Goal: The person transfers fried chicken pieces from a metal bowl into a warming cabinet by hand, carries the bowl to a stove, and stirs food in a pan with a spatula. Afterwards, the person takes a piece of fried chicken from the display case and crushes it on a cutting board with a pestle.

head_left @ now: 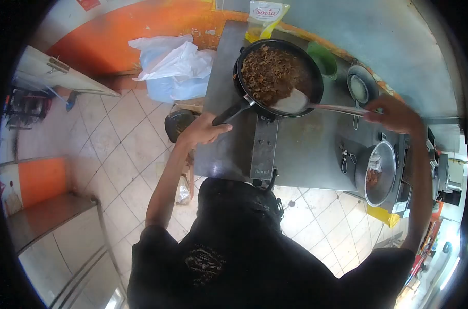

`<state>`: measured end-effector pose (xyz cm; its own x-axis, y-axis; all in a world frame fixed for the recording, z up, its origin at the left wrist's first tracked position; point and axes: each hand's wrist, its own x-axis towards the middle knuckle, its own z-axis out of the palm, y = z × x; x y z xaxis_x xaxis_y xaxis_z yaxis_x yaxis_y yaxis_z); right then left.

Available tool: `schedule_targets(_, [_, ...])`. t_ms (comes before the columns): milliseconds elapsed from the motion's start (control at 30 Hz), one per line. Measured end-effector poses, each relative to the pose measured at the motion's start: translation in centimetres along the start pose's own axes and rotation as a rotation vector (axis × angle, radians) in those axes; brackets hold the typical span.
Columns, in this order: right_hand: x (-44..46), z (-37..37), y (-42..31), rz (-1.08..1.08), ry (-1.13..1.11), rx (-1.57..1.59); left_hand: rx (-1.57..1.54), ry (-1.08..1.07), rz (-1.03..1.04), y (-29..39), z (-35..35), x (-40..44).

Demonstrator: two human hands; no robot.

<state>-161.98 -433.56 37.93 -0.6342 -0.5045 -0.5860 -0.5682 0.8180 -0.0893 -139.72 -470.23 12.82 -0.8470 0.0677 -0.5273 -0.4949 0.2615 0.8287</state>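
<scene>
A black frying pan sits over the gas stove, with browned, shredded or minced food covering much of its inside. My left hand is closed around the end of the pan's black handle. In my right hand is the long handle of a spatula. Its broad, pale blade rests in the pan's near right part, against the food. The blade's front edge is partly hidden by the food or glare.
A cooking-oil pouch stands behind the pan, beside a green container. Further right are a strainer, scissors and a metal bowl with reddish contents. White plastic bags lie left of the metal counter.
</scene>
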Motion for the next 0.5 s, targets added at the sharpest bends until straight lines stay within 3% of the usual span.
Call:
schedule_targets(67, [0.4,2.3,-3.9,0.229,-0.036,0.152,0.009,0.011,0.008,-0.4,0.3,0.3])
schedule_targets(133, [4.2,9.1,0.5,-0.090,0.027,0.126,0.017,0.030,0.010,-0.6,0.3,0.5])
schedule_targets(200, [7.0,16.3,2.2,-0.355,0.456,0.138,0.045,-0.003,-0.031,-0.7,0.1,0.7])
schedule_targets(233, [6.8,16.9,1.4,-0.365,0.454,0.137,0.042,0.005,-0.035,-1.2,0.1,0.8])
schedule_targets(300, [6.8,17.8,-1.3,0.026,0.208,0.486,0.029,0.002,0.058,-2.2,0.1,1.3])
schedule_targets(333, [6.5,17.7,-2.3,0.024,0.206,0.488,0.030,0.003,0.055,-2.2,0.0,1.3])
schedule_targets(400, [5.3,16.6,-3.7,0.242,-0.030,1.006,0.025,-0.044,0.001,-2.0,-0.2,1.4])
schedule_targets(500, [4.0,15.7,-3.7,0.255,-0.121,1.202,0.039,-0.018,-0.021,-1.2,-0.2,1.0])
